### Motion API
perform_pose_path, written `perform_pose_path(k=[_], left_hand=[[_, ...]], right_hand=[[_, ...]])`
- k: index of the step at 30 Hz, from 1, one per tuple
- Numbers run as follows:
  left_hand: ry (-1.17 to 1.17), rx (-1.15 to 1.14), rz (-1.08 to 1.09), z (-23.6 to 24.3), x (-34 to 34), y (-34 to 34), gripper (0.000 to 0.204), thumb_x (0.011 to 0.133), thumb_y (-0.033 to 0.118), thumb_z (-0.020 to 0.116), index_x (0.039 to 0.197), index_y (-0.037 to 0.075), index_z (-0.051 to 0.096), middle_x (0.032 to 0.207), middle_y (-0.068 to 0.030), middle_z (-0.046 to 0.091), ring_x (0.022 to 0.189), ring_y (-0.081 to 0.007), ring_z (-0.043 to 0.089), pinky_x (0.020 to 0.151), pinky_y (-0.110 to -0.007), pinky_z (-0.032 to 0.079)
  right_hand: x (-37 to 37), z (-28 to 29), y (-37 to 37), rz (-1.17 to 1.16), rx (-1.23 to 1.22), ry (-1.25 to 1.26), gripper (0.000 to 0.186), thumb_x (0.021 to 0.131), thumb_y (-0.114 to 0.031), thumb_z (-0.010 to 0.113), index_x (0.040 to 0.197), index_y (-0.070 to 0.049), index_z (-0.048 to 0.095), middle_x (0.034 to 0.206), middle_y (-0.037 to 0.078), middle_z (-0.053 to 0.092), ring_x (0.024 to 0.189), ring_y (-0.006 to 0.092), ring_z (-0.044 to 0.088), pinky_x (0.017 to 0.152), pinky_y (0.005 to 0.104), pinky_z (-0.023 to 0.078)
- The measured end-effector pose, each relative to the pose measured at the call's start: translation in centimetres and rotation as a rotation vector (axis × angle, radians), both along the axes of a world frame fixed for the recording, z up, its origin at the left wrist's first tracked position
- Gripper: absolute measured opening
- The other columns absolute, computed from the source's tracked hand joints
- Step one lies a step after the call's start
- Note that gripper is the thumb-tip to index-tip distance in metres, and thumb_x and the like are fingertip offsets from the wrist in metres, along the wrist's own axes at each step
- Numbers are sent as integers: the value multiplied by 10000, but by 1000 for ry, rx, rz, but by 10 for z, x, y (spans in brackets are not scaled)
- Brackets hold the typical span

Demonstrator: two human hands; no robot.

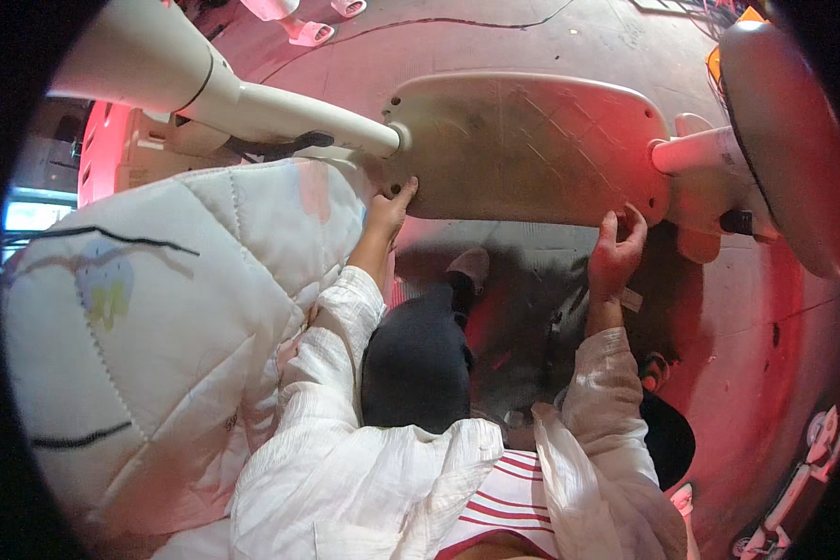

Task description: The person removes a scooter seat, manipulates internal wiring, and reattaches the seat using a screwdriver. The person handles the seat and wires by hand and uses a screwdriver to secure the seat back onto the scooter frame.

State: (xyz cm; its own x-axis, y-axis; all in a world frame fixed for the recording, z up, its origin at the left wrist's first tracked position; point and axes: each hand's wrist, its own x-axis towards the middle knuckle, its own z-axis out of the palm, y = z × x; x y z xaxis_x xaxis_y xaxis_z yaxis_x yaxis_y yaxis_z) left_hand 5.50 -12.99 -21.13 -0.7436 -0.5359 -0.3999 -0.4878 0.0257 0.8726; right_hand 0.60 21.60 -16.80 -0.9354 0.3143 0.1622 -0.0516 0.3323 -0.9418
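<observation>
A dusty, cream-coloured footboard (523, 140) with rounded corners and small dark corner holes stretches between two pale tubular parts of what looks like a scooter. My left hand (392, 207) grips its near left corner, the thumb on top and the other fingers hidden beneath the edge. At the near right corner, beside a dark hole, my right hand (616, 245) is curled with thumb and forefinger pinched together. Whatever lies between those fingertips is too small to make out.
A white quilted cover (159, 308) bulges on my left below a thick pale column (140, 56). On the right stands a pale saddle-like part (793, 140). Another person's sandalled foot (310, 34) shows far off, and a black cable (439, 21) runs across the floor. A small white kick scooter (798, 481) lies low right.
</observation>
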Motion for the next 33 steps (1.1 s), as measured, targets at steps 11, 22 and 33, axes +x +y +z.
perform_pose_path(k=[11, 22, 33], left_hand=[[-221, 183, -5, 11, 1, 6, 822, 766, 578, 673, 1316, 25, 412, 1277, -108, 475, 1091, -263, 462, 752, -429, 434], [-118, 209, 33, 30, -5, 19, 607, 856, 412, 655, 1252, -15, 483, 1198, -97, 545, 1089, -216, 479, 917, -341, 382], [97, 167, -282, -42, 25, -16, 640, 913, 348, 582, 1400, 76, 269, 1278, -99, 462, 1146, -225, 435, 955, -333, 371]], right_hand=[[-93, 3, -31, 300, 1168, 173, 679, 893, -502, 476, 1472, -244, 233, 1534, 126, 164, 1407, 331, 168, 1124, 506, 109], [-116, 75, -172, 598, 844, 619, 581, 933, -455, 424, 1447, -215, 299, 1529, 96, 196, 1408, 303, 174, 1141, 466, 100], [-165, -10, -280, 822, 1154, 405, 583, 956, -471, 333, 1469, -218, 220, 1519, 76, 231, 1405, 295, 191, 1130, 521, 105]])
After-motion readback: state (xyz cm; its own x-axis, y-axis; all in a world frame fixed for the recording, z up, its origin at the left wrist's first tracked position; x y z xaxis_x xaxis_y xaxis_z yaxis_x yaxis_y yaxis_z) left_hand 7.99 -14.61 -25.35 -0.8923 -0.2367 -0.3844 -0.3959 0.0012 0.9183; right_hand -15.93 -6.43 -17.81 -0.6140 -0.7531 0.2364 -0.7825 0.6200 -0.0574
